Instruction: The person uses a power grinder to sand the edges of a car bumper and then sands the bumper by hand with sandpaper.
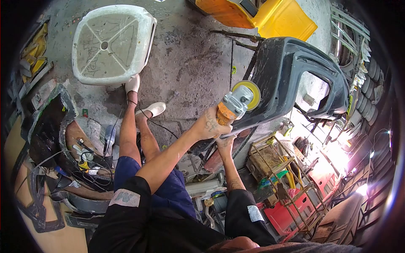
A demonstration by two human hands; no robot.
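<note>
Work is in progress. The left hand point(209, 123) is wrapped tight round the orange body of the grinder point(236, 103), whose yellow disc meets the left edge of the black bumper point(291, 67). The right hand point(225, 142) sits just under the bumper's lower edge, fingers curled, on what I cannot tell. The bumper looks dull and scuffed all over, so I judge no part finished. Count: one grinder, one bumper, and one white stool point(112, 42) well left of the bumper.

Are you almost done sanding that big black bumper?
Partly. Done: dusty grey patches on the black plastic bumper. In hand: left hand presses the orange-handled grinder with yellow disc against it; right hand braces its lower edge. Left: most still looks dark.
</note>
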